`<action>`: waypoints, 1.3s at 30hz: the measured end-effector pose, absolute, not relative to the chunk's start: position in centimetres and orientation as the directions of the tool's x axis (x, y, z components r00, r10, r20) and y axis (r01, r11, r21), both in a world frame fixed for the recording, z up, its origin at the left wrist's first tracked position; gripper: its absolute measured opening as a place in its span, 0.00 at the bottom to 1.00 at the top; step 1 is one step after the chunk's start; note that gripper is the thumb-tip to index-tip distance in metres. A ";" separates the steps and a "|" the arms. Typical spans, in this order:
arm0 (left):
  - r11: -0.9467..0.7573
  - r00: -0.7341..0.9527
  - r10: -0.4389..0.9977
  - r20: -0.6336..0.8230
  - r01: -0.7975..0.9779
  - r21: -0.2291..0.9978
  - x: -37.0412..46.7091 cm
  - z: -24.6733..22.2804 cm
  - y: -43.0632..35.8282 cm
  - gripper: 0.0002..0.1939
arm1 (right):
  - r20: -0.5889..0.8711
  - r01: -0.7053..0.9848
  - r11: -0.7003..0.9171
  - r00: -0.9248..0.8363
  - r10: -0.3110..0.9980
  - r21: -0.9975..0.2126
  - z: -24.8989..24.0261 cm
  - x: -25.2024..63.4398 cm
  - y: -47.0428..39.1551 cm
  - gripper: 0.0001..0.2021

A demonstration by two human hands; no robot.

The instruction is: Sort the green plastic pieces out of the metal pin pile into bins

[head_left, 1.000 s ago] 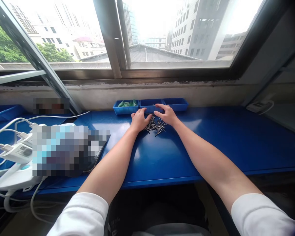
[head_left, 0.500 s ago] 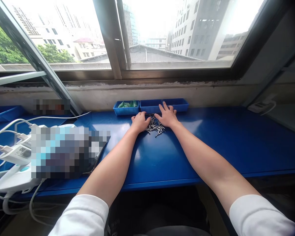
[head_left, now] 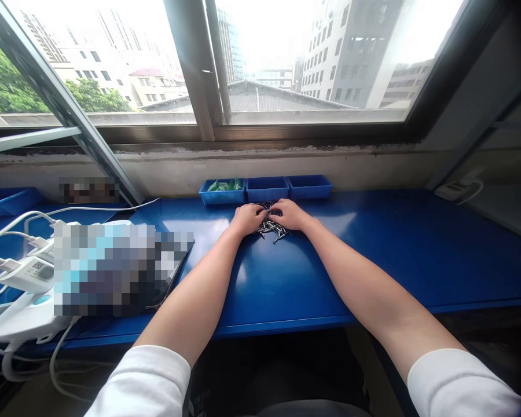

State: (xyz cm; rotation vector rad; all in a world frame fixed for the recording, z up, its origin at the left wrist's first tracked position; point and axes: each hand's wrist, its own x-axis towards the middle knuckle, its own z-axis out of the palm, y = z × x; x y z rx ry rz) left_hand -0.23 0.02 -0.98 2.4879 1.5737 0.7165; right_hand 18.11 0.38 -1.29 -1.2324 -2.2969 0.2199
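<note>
A loose pile of small metal screws or pins (head_left: pixel 276 230) lies on the blue tabletop (head_left: pixel 282 284). At the pile's left edge is my left hand (head_left: pixel 248 219), its fingers bent in toward the pieces. My right hand (head_left: pixel 293 215) rests at the right side of the pile, its fingers drawn together and curled over the metal. The two hands nearly meet over the back of the pile. What either hand pinches is too small and hidden to make out.
Behind my hands stand three blue bins: the left bin (head_left: pixel 222 198) holds green packets, beside a middle bin (head_left: pixel 267 196) and a right bin (head_left: pixel 309 193). White chargers (head_left: pixel 33 273), cables and a blurred item lie at left. A metal post (head_left: pixel 108 156) rises at the back left.
My right hand has come down and left from the front of the bins, and its spread fingers have closed in on the pile. My left hand has shifted slightly, fingers more curled.
</note>
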 end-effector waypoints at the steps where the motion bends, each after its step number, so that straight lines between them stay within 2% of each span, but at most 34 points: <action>1: -0.465 0.358 0.872 0.333 0.816 0.342 -0.3 -1.0 0.0 0.17 | 0.372 0.719 0.578 -0.453 0.810 -0.386 -1.2 18.1 0.4 0.11; 9: -0.507 0.391 0.852 0.347 0.780 0.367 -0.3 -1.0 -0.2 0.17 | 0.341 0.686 0.540 -0.419 0.841 -0.489 -0.9 18.4 0.3 0.06; 15: -0.536 0.433 0.841 0.324 0.751 0.386 0.0 -0.7 -0.6 0.17 | 0.355 0.712 0.538 -0.410 0.840 -0.451 -1.0 18.5 0.4 0.12; 25: -0.540 0.437 0.839 0.325 0.742 0.398 -0.2 -0.8 -0.5 0.18 | 0.394 0.650 0.571 -0.416 0.819 -0.501 -0.9 18.7 0.4 0.04; 34: -0.558 0.441 0.826 0.350 0.731 0.394 -0.3 -1.1 -0.3 0.17 | 0.285 0.656 0.493 -0.404 0.869 -0.572 -0.9 18.9 0.6 0.04; 39: -0.561 0.437 0.822 0.364 0.731 0.388 -0.3 -1.2 -0.2 0.17 | 0.265 0.658 0.494 -0.422 0.867 -0.568 -0.7 19.0 0.5 0.03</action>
